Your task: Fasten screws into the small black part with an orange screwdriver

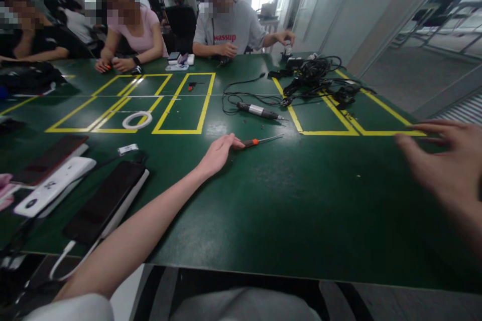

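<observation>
My left hand [219, 153] rests at the middle of the green table, its fingers closed over the rear end of a screwdriver [255, 142]. The screwdriver has a black and orange handle, partly covered by my fingers, and its thin metal shaft points right. Just beyond it lies an electric screwdriver [259, 111], dark with a silver band and a cable. Over the right side of the table is my right hand [448, 160], slightly blurred, fingers and thumb apart with nothing between them.
Yellow tape rectangles [183, 132] mark the green table [286, 210]. A tangle of black cables [312, 77] lies at the far right, a white tape roll [137, 120] left of centre. Phones [105, 200] and a power strip [56, 185] occupy the near left. Several people sit opposite.
</observation>
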The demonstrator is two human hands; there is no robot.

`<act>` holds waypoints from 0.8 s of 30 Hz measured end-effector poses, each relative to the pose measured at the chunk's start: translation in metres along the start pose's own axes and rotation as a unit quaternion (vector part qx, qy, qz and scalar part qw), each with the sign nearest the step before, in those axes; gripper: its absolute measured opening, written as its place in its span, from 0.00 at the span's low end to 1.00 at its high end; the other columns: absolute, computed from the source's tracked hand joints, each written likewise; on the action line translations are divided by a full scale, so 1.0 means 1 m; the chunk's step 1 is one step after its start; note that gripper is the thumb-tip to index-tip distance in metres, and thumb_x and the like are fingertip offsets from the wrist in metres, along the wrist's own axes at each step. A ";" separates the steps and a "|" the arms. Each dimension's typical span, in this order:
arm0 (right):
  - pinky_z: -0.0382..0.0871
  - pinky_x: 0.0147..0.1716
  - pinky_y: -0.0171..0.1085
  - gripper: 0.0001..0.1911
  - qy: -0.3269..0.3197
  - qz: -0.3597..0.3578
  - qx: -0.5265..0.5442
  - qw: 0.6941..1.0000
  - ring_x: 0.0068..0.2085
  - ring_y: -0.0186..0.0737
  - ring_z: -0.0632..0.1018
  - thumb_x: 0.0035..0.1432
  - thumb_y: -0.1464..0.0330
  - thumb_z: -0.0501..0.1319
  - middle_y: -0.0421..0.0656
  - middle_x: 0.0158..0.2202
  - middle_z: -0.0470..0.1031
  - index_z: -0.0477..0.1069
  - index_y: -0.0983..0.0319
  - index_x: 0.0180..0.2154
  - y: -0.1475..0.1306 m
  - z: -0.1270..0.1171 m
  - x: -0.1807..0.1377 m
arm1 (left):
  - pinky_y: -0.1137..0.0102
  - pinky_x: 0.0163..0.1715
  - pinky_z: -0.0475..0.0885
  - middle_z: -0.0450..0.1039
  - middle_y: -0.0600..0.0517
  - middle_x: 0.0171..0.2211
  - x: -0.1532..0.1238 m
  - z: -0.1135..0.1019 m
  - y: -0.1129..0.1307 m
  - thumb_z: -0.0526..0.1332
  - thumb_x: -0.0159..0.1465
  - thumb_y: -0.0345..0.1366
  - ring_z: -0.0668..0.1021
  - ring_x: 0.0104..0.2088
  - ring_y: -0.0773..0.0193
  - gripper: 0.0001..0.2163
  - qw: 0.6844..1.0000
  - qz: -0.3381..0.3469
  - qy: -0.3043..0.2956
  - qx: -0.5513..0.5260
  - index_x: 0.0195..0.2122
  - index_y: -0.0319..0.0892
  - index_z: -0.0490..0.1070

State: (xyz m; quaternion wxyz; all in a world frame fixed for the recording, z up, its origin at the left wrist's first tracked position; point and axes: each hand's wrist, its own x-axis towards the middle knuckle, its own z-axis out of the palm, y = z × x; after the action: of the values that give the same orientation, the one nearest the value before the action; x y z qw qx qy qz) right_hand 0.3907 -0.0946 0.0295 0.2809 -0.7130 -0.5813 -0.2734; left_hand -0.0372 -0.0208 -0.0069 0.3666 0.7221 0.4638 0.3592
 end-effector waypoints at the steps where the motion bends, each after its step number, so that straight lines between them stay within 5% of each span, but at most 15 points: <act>1: 0.75 0.36 0.44 0.11 -0.075 -0.012 0.116 0.990 0.40 0.48 0.82 0.65 0.63 0.67 0.56 0.41 0.83 0.84 0.64 0.40 -0.035 0.008 0.002 | 0.56 0.64 0.69 0.82 0.49 0.47 0.000 -0.001 0.000 0.44 0.77 0.46 0.79 0.53 0.56 0.27 1.000 -0.001 0.004 -0.006 0.38 0.44 0.83; 3: 0.76 0.38 0.42 0.08 -0.242 -0.055 0.299 0.921 0.38 0.47 0.82 0.63 0.64 0.68 0.48 0.36 0.84 0.84 0.60 0.36 -0.106 0.016 -0.002 | 0.54 0.66 0.68 0.83 0.50 0.48 0.000 -0.002 -0.001 0.42 0.77 0.48 0.79 0.55 0.55 0.30 1.000 -0.006 0.013 -0.010 0.36 0.45 0.83; 5: 0.75 0.38 0.41 0.06 -0.345 -0.096 0.393 0.847 0.36 0.44 0.82 0.62 0.66 0.68 0.44 0.36 0.85 0.84 0.59 0.35 -0.171 0.019 -0.011 | 0.54 0.66 0.68 0.83 0.50 0.48 0.000 -0.003 -0.001 0.40 0.77 0.50 0.80 0.55 0.54 0.32 1.000 -0.009 0.022 -0.008 0.35 0.45 0.84; 9: 0.71 0.32 0.38 0.06 -0.393 -0.091 0.399 0.824 0.30 0.41 0.80 0.57 0.66 0.73 0.42 0.29 0.82 0.81 0.60 0.30 -0.256 0.031 -0.021 | 0.56 0.64 0.70 0.83 0.49 0.45 0.000 -0.003 -0.002 0.39 0.76 0.53 0.81 0.52 0.54 0.34 1.000 -0.011 0.016 -0.019 0.32 0.44 0.82; 13: 0.69 0.33 0.38 0.08 -0.392 -0.130 0.386 0.825 0.30 0.42 0.80 0.51 0.66 0.77 0.41 0.27 0.81 0.80 0.58 0.27 -0.275 0.042 -0.020 | 0.57 0.61 0.72 0.83 0.48 0.43 0.000 -0.002 -0.002 0.40 0.76 0.55 0.82 0.48 0.55 0.33 0.999 -0.009 0.010 -0.039 0.34 0.43 0.80; 24: 0.69 0.37 0.38 0.06 -0.364 -0.173 0.418 0.814 0.33 0.39 0.78 0.60 0.76 0.67 0.44 0.35 0.79 0.75 0.61 0.31 -0.261 0.037 -0.031 | 0.60 0.59 0.71 0.81 0.47 0.42 0.000 0.000 0.000 0.44 0.75 0.53 0.80 0.47 0.56 0.29 0.999 -0.008 0.007 -0.041 0.34 0.41 0.78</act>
State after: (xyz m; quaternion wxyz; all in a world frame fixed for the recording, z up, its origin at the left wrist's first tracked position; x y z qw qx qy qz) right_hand 0.1308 -0.0452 0.0030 0.2679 -0.4618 -0.8131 0.2318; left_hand -0.0375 -0.0209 -0.0069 0.3955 0.6999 0.4573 0.3803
